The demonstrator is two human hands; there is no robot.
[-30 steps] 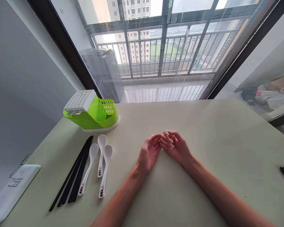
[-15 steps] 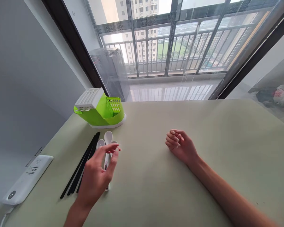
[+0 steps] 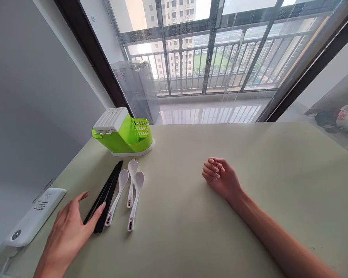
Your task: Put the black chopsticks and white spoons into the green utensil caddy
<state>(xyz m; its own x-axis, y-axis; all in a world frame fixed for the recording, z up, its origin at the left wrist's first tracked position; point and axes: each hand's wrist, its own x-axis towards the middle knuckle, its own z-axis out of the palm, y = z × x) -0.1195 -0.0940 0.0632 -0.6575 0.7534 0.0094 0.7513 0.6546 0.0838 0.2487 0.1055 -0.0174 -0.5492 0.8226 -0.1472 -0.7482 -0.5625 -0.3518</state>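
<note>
My left hand (image 3: 72,226) hovers over or touches the lower ends of several black chopsticks (image 3: 110,187), thumb and fingers apart. It partly covers them, and contact is hard to judge. Just right of the chopsticks lie three white spoons, bowls pointing away from me: a left one (image 3: 123,180), an upper one (image 3: 132,168) and a right one (image 3: 139,181). Their handles carry small dark and red marks. My right hand (image 3: 222,177) rests on the table with its fingers curled in, and nothing shows in them.
A green utensil holder (image 3: 124,143) with a slotted white top stands at the far left of the pale table (image 3: 179,216). A white power strip (image 3: 36,218) lies along the left edge. Beyond the table's far edge is a glass window (image 3: 185,65).
My left hand has moved left and toward me, from above the spoons to the chopsticks' near ends, uncovering the spoons. My right hand has stayed put.
</note>
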